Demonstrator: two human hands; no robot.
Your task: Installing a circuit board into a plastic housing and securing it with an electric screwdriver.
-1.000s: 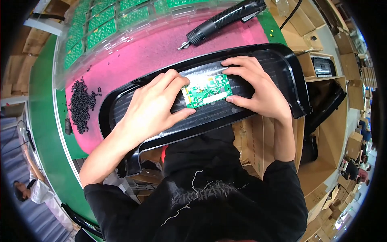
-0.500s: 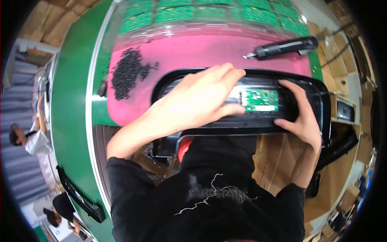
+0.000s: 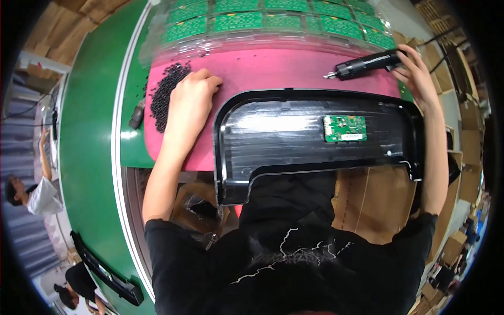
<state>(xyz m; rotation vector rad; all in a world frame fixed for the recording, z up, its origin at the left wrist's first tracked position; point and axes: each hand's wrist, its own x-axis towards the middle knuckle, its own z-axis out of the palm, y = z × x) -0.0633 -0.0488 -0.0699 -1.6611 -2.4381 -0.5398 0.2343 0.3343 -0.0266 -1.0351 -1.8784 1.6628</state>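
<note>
The black plastic housing (image 3: 315, 142) lies at frame centre, partly on the pink work mat (image 3: 273, 71) and partly overhanging its near edge. A small green circuit board (image 3: 344, 128) sits in the housing, right of centre; whether any screws hold it cannot be told.

Left hand (image 3: 190, 100), upper left: fingers curled and reaching into the pile of small black screws (image 3: 164, 94) on the mat. Whether a screw is pinched cannot be told.

Right hand (image 3: 417, 71), upper right: fingers closing around the rear of the black electric screwdriver (image 3: 367, 64), which lies on the mat, tip pointing left.

Judged status: board placed; fastening appears not yet done.

A clear tray of green circuit boards (image 3: 273, 21) runs along the top edge.
</note>
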